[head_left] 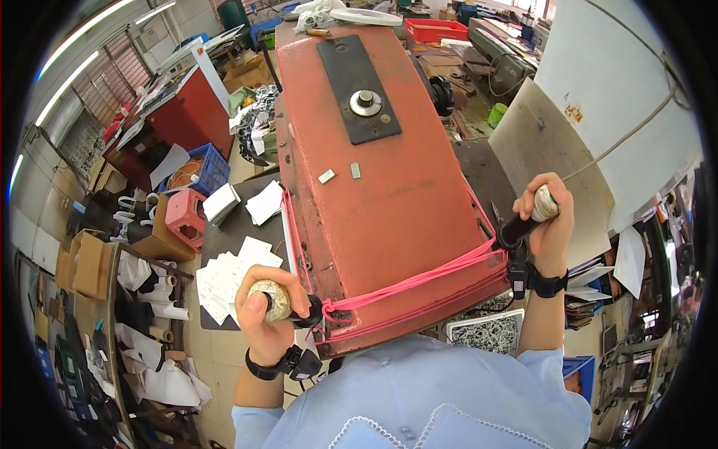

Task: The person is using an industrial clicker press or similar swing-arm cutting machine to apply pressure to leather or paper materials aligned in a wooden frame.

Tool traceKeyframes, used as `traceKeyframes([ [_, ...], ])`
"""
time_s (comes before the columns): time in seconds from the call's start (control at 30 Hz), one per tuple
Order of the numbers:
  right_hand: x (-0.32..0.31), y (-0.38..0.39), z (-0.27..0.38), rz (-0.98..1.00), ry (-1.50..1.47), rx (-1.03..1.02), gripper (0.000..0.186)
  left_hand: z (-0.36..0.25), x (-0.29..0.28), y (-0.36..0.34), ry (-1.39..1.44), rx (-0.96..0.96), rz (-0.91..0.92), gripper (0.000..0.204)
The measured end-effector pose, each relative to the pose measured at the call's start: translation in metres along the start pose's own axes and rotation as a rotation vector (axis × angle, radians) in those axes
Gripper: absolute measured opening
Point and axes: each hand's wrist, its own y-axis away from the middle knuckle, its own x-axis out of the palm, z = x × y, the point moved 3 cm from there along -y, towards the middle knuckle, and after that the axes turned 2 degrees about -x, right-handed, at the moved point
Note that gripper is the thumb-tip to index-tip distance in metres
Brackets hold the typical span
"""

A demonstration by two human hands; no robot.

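Observation:
My left hand (263, 329) is wrapped round a tape-bound handle (274, 298) at the near left corner of a big red machine head (404, 224). Further right and a little higher, my right hand (555, 233) grips a second handle (545, 202), its wrapped knob showing above my fingers. Several strands of pink cord (419, 278) run across the machine's front between the two handles. On top of the machine are a black plate (348, 67) with a round dial (365, 103) and two small pale pieces (355, 170). What lies beneath the machine head is hidden.
White cards (224, 288) lie spread on the dark table left of the machine. A white tray (452, 329) of small metal-looking parts sits near my body. A pink stool (185, 213), a blue crate (213, 168) and a rack (112, 299) stand left. A pale panel (553, 157) rises right.

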Motion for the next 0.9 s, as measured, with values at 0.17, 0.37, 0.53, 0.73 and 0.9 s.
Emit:
traceKeyframes([
  [0.17, -0.002, 0.012, -0.018, -0.041, 0.023, -0.010, 0.033, 0.015, -0.006, 0.006, -0.006, 0.018, 0.022, 0.044],
  [0.37, -0.004, 0.013, -0.023, -0.063, 0.066, -0.074, 0.039, 0.018, -0.004, 0.006, -0.039, 0.021, 0.025, 0.046],
  [0.53, -0.001, 0.008, -0.020, -0.022, 0.038, -0.059, 0.048, 0.010, 0.001, 0.008, 0.020, 0.013, 0.012, 0.061],
  [0.73, -0.038, -0.021, -0.013, -0.006, 0.017, -0.056, 0.055, 0.015, 0.026, 0.006, 0.039, 0.020, 0.206, 0.070],
  [0.9, -0.093, -0.067, -0.005, -0.104, 0.100, -0.053, 0.047, 0.032, 0.073, -0.005, 0.064, 0.083, 0.591, 0.087],
])
